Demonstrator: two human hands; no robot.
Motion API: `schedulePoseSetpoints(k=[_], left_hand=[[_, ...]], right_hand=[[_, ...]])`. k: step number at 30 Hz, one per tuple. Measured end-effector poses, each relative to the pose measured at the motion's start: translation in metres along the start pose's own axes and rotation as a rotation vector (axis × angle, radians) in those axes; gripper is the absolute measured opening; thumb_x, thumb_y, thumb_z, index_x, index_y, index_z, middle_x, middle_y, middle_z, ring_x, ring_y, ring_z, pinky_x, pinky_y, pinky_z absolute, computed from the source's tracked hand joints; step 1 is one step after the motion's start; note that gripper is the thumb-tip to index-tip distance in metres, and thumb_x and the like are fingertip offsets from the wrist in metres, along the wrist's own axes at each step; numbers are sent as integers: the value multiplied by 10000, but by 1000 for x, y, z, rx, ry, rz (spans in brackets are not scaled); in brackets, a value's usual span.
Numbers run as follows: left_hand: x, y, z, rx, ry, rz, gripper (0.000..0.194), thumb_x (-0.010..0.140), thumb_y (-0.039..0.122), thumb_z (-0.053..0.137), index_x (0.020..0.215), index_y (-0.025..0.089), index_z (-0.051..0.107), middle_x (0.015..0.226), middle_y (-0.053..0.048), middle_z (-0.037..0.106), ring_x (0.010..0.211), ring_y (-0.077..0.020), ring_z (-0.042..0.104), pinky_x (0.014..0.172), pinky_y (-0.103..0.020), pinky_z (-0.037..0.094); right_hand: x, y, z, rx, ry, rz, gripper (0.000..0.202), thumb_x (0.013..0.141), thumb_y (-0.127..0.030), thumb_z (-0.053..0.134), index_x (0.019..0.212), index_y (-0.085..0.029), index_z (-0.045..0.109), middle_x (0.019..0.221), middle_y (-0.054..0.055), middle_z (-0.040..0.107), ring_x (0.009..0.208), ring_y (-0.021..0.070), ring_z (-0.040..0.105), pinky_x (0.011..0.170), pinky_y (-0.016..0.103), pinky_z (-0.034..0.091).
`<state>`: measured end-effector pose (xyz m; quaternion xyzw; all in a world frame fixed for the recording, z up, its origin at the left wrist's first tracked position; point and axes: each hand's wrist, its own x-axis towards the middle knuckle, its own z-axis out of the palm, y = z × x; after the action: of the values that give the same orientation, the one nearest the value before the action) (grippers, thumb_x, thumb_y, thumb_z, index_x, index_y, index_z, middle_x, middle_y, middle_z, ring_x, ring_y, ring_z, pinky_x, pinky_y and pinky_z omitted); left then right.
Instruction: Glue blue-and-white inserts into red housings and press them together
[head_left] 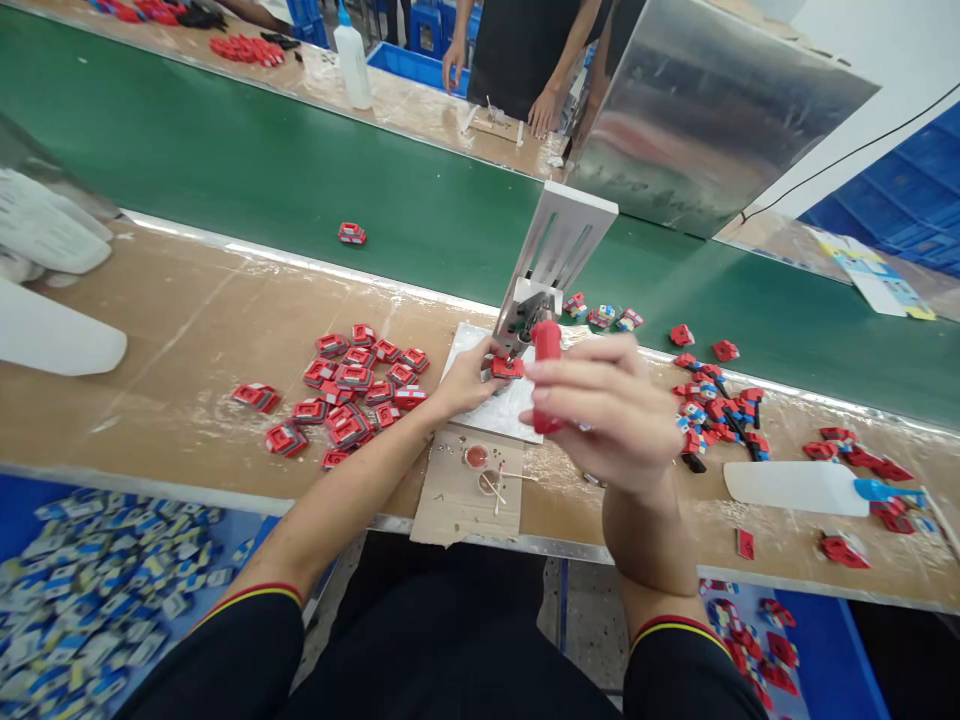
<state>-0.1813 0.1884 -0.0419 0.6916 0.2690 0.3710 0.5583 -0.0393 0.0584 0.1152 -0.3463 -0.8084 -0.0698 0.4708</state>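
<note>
My left hand (472, 377) pinches a small red plastic part (508, 368) under the tip of a metal hand press (531, 305). My right hand (611, 405) is wrapped round the press's red handle (548, 375), and its fingers are a little blurred. The press stands on a white base plate (501, 412). In front of the plate a piece of cardboard (465, 507) carries two small cups (477, 457) and some cotton swabs. To the left of my left hand lies a loose group of red plastic parts (352, 376).
Behind the press runs a green conveyor belt (262, 180) with a red part (352, 233) on it. White bottles (795, 488) lie at both sides. Blue bins (817, 640) of parts stand below the table edge. Across the belt a co-worker's hand (545, 110) rests on the bench.
</note>
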Motion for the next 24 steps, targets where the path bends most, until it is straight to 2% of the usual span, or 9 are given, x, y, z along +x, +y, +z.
schedulePoseSetpoints(k=[2,5,9,13,17,19,22,24], left_hand=[[-1,2,0,-2,-11,-1,282,785,217,781,942,233,548,966,5,713,918,-187,751,885,-348,644],[-1,4,-1,2,-11,-12,295,772,208,788,932,221,540,948,-8,710,892,-192,754,875,-361,647],[2,4,-2,9,0,-24,314,760,190,786,936,220,528,966,-14,724,900,-203,766,880,-365,644],[4,3,-1,10,12,-19,331,744,156,782,931,221,517,956,-7,720,880,-198,763,879,-366,644],[6,-1,2,13,21,-3,320,741,134,770,927,221,526,977,-19,722,882,-193,752,886,-363,637],[6,-4,3,13,16,1,313,751,153,775,935,223,531,981,-25,723,868,-193,752,866,-361,637],[6,-7,3,21,19,11,308,760,171,783,929,227,532,983,-34,732,873,-199,750,903,-389,638],[5,-9,3,31,23,22,301,760,167,782,914,229,531,992,-45,742,920,-214,751,951,-410,632]], right_hand=[[-24,-6,6,-60,-28,-9,284,1053,-188,670,1262,-372,728,1143,-7,839,1012,229,721,823,414,645],[-43,-7,12,-62,35,25,345,1055,-202,653,1346,-375,724,1143,18,850,1008,253,704,812,433,628],[-35,-3,9,-102,98,22,475,1048,-201,660,1464,-429,660,1187,6,850,955,256,718,800,441,612],[-25,-2,7,-103,140,-2,436,1063,-227,645,1459,-409,668,1161,28,850,927,244,735,774,427,610],[-44,0,17,-3,48,27,401,1024,-170,677,1362,-383,712,1154,41,833,913,233,733,755,416,621],[-57,1,25,69,48,103,330,1016,-161,664,1263,-369,732,1204,47,799,926,221,736,744,398,633],[-66,-1,38,269,168,394,63,1036,-352,663,1084,-317,681,1244,69,732,889,209,751,692,371,651],[-64,-4,44,479,177,639,271,1011,-535,686,961,-289,584,1139,66,739,795,206,753,628,358,649]])
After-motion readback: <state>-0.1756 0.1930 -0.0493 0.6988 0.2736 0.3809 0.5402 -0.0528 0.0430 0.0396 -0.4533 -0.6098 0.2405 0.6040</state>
